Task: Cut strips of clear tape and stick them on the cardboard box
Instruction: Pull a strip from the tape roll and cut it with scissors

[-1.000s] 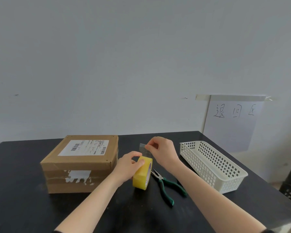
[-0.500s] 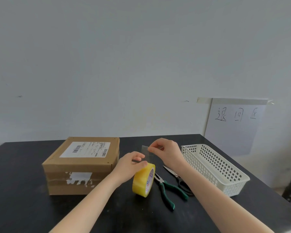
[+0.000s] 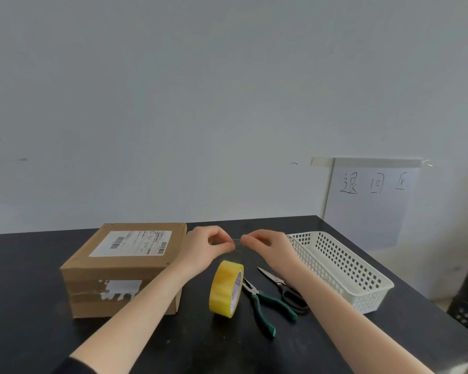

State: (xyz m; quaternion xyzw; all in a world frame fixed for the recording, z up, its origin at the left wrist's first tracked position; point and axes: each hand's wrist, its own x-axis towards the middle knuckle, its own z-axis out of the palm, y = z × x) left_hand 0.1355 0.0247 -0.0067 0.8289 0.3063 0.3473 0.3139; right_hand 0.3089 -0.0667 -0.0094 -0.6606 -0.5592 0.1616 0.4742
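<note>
Tape strip (image 3: pixel 237 240) barely visible, pinched betw. left hand (image 3: pixel 206 249) & right hand (image 3: pixel 271 249); scissors (image 3: pixel 274 281) part-hidden.

box (image 3: pixel 125 268) left on table (image 3: pixel 25 292); tape roll (image 3: pixel 226 288) upright right of it, then pliers (image 3: pixel 262 306), scissors (image 3: pixel 284 290), basket (image 3: pixel 341 268). left hand (image 3: pixel 208 249), right hand (image 3: pixel 270 247) pinch strip (image 3: pixel 237 240) above roll.
</note>
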